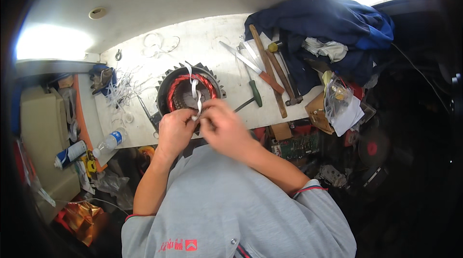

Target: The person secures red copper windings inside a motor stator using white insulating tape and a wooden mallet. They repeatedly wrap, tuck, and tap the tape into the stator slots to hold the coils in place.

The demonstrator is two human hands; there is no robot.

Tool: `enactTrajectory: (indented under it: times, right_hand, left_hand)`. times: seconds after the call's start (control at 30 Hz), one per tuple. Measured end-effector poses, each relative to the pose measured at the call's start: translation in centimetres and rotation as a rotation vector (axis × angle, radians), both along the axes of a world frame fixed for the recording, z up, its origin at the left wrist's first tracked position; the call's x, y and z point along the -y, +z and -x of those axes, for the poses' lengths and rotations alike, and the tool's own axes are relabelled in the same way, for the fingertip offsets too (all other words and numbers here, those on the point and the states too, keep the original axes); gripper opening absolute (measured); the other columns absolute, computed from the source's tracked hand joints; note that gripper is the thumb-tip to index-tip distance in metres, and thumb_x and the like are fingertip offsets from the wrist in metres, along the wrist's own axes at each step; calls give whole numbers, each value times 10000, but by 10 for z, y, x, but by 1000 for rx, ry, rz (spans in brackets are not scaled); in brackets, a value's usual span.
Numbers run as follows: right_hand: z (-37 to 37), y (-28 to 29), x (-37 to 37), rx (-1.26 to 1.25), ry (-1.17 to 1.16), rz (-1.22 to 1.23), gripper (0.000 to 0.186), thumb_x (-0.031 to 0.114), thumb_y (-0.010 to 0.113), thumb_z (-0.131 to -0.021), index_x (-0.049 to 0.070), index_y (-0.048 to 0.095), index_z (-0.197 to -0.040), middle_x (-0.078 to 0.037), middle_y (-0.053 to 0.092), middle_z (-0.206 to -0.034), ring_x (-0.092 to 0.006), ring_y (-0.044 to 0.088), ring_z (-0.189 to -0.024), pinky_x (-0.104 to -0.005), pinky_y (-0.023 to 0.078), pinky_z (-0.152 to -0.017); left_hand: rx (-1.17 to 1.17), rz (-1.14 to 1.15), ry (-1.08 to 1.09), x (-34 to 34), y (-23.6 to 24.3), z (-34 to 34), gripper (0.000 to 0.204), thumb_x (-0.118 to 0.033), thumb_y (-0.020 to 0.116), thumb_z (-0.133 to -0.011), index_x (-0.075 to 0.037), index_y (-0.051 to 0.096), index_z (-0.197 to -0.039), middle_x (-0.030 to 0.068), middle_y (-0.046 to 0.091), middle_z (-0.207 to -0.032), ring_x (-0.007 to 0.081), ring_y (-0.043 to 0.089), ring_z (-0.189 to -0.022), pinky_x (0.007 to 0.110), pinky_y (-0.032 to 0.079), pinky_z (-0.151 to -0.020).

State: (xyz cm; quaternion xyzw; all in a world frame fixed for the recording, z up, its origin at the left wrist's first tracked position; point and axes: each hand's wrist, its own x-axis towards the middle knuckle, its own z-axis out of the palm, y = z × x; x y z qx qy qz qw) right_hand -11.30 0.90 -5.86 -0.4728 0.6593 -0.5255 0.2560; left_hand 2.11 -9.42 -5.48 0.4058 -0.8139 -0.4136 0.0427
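Note:
A motor stator [163, 87] with a dark finned housing sits near the front edge of the bench. A ring of red windings [171, 95] lines its opening. A white tape [194, 87] runs twisted from the stator's far rim, across the opening, down to my fingers. My left hand [174, 130] is closed at the near rim, pinching the tape's near end between thumb and forefinger. Beside it my right hand [225, 128] is slightly blurred, its fingers curled together on the tape. The near side of the stator is hidden behind my hands.
Right of the stator lie a green-handled screwdriver [255, 94], a long blade [246, 60], wooden sticks [270, 72] and a hammer [293, 99]. Dark blue cloth [318, 22] covers the back right. A plastic bottle [110, 142] and loose wires [123, 89] are at the left.

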Motion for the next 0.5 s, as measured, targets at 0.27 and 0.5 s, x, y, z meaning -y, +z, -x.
enactTrajectory:
  times: [0.27, 0.5]
  right_hand:
    - [138, -137, -136, -642, -263, -902, 272, 163, 653, -897, -39, 614, -1074, -238, 623, -1025, -412, 611, -987, -492, 518, -831]
    - [138, -174, -118, -475, -262, -965, 378, 135, 677, -780, -31, 583, -1106, -242, 616, -1070, -438, 598, -1024, -495, 507, -890]
  left_hand:
    - [-190, 218, 5, -15, -10, -8, 113, -72, 739, -825, 11, 700, -893, 143, 694, -833, 322, 659, -778, 384, 520, -702]
    - [-213, 277, 142, -30, -6, -4, 102, -49, 741, -815, 5, 672, -868, 128, 690, -839, 321, 636, -754, 386, 498, -688]
